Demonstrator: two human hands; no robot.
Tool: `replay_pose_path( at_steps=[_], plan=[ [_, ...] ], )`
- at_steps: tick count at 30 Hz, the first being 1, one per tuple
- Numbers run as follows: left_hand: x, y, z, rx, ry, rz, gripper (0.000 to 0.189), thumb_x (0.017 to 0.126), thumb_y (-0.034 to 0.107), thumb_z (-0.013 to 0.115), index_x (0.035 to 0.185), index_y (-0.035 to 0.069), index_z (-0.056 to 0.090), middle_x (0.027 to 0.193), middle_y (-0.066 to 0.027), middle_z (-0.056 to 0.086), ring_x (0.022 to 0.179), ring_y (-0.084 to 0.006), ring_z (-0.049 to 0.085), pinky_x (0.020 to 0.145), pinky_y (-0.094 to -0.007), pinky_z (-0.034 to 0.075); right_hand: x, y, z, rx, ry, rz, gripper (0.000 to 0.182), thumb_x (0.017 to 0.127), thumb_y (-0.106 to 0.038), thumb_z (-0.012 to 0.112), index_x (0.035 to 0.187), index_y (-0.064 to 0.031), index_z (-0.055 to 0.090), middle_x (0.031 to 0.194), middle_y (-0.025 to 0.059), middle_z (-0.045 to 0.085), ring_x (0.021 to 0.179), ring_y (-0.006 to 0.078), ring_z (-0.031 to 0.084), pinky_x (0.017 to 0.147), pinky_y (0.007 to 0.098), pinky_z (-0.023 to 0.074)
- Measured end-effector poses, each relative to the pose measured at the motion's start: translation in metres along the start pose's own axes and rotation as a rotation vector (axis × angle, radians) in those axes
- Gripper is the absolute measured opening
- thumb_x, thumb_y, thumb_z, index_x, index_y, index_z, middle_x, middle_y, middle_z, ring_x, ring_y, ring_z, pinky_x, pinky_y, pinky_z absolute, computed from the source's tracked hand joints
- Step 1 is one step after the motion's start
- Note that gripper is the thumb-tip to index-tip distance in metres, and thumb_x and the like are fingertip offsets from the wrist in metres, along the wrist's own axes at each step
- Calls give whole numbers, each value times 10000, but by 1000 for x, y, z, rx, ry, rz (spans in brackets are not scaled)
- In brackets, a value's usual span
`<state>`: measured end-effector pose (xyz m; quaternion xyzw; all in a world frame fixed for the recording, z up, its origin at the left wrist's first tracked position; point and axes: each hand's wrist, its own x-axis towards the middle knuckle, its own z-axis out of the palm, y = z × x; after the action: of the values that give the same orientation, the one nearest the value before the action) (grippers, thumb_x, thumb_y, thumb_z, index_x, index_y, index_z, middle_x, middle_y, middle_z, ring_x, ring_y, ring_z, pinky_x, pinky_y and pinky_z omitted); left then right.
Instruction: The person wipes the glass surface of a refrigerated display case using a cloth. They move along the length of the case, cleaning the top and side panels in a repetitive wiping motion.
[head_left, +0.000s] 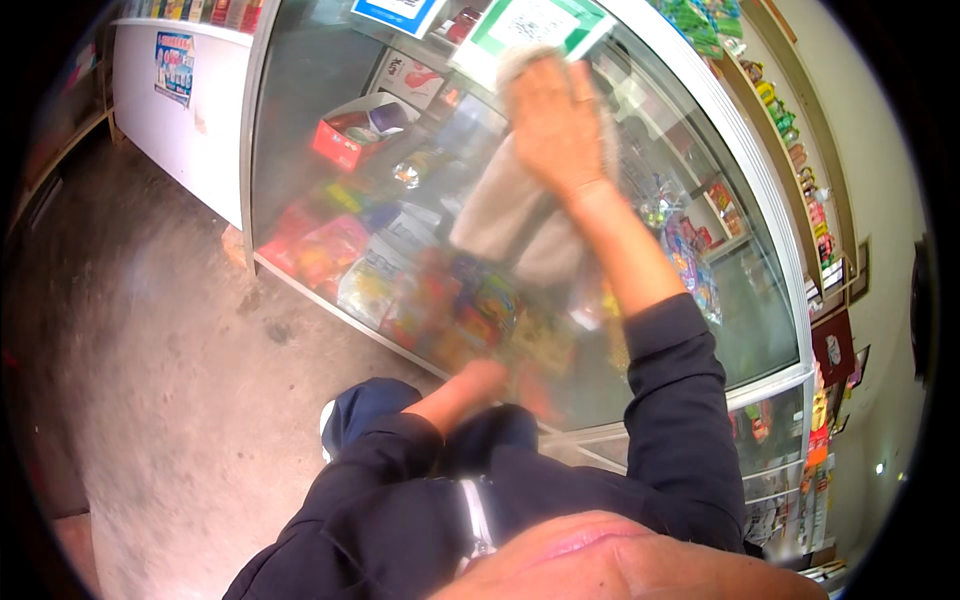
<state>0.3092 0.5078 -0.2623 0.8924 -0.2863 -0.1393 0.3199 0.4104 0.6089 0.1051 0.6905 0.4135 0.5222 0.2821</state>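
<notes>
My right hand (556, 124) lies flat on a beige cloth (487, 202), pressing it against the front glass of a display case (300, 90). The cloth shows above the fingertips and hangs down below the palm. Just under the hand's upper edge is a green and white card with a printed code (532, 22). Low down, near the bottom edge of the glass, my left hand (481, 381) is motion-blurred, so its fingers cannot be made out. No object shows in it.
Behind the glass are a red open box (345, 142) and several bagged goods (330, 251). A blue code card (401, 11) is at the top. To the left stands a white counter (180, 120) above a concrete floor (172, 322). Shelves with small goods (802, 157) line the right.
</notes>
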Motion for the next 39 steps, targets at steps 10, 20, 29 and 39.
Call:
replay_pose_path(
  at_steps=[10,20,29,39],
  plan=[
    [-33,31,-50,-84,-54,59,355,765,294,588,1091,166,644,1020,-124,654,975,-299,619,815,-415,491,140,3,6,94,340,45,487,850,-270,518,1209,58,491,1317,177,439,1304,308,324,1103,444,201],
    [-54,22,-78,-182,-67,47,308,779,263,591,1060,152,652,996,-138,658,946,-321,625,777,-426,498,248,-65,56,199,414,-5,547,851,-291,491,1263,63,437,1352,195,387,1333,318,261,1118,468,142],
    [-45,1,-60,-151,62,25,284,780,235,578,1006,84,658,971,-144,658,929,-329,628,751,-440,501,288,-123,93,208,390,-65,564,830,-286,511,1279,44,424,1355,190,387,1335,330,254,1121,480,129],
    [-46,-2,-59,-59,81,-40,258,762,202,583,971,83,676,951,-127,666,909,-297,645,729,-420,512,223,-190,126,299,252,-279,419,822,-157,474,1210,-4,513,1302,115,481,1302,236,351,1120,468,135]
  ],
)
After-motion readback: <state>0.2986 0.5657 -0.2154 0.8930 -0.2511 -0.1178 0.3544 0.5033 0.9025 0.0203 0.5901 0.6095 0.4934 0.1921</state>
